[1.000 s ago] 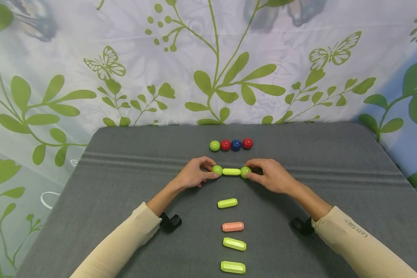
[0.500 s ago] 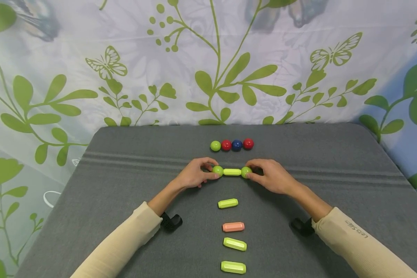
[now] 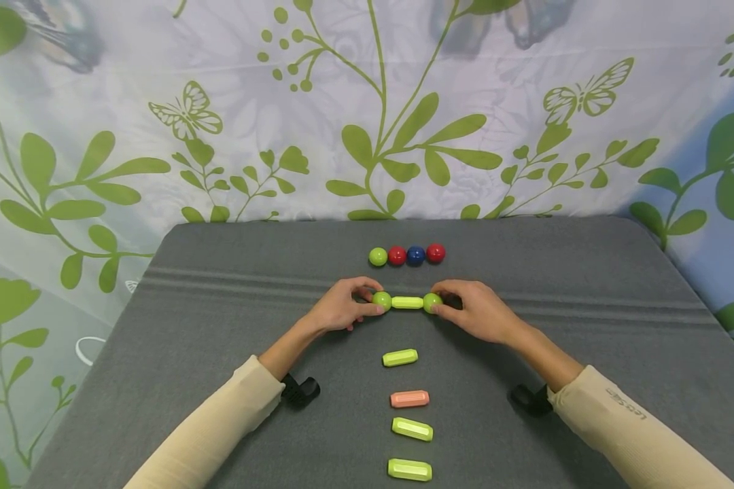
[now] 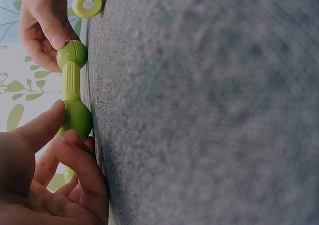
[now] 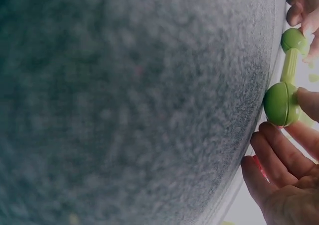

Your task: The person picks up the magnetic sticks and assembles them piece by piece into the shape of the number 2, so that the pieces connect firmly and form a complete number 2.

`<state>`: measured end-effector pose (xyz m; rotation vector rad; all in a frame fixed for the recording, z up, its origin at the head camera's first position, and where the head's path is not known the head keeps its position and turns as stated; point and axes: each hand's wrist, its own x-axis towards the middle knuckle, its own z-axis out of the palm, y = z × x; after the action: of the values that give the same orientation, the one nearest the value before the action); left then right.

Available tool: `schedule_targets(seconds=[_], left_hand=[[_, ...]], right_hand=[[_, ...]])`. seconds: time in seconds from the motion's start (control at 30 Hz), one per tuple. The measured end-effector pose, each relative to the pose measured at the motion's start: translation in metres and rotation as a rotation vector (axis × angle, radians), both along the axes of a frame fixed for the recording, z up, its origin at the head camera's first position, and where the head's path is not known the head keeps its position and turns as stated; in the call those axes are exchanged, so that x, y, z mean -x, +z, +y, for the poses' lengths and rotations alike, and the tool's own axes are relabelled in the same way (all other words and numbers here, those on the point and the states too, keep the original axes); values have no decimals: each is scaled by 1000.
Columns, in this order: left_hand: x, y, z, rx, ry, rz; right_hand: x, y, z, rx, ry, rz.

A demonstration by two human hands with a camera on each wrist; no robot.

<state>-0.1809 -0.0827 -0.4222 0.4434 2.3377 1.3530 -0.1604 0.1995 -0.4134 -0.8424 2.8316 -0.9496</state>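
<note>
A light green rod (image 3: 407,303) lies crosswise between two green balls, touching one at each end. My left hand (image 3: 344,304) pinches the left green ball (image 3: 382,301) between thumb and fingers. On the other side, my right hand (image 3: 478,311) pinches the right green ball (image 3: 431,303) the same way. In the left wrist view the rod (image 4: 71,80) meets both balls in one straight piece. The right wrist view shows a seam round the near green ball (image 5: 280,104), with my right thumb and fingers on it.
Behind the hands sit a green ball (image 3: 378,257), a red ball (image 3: 397,255), a blue ball (image 3: 416,255) and another red ball (image 3: 436,253). Nearer me lie an orange rod (image 3: 410,399) and several green rods (image 3: 400,358) on the grey table (image 3: 220,326). A patterned cloth (image 3: 251,109) hangs behind.
</note>
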Motion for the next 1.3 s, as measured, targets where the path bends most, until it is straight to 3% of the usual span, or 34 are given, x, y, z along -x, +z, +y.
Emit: schedule_targets(seconds=[0.27, 0.6, 0.77, 1.0, 1.3], left_hand=[[0, 0, -1, -15, -5, 2], [0, 0, 0, -27, -13, 12], [0, 0, 0, -37, -11, 8], [0, 0, -1, -36, -9, -10], [-1, 0, -1, -55, -8, -15]], right_hand=[[-8, 0, -1, 28, -25, 32], [-27, 3, -5, 185, -81, -14], [-39, 6, -13, 266, -35, -113], [-51, 5, -29, 279, 74, -266], [-52, -2, -37, 231, 155, -261]])
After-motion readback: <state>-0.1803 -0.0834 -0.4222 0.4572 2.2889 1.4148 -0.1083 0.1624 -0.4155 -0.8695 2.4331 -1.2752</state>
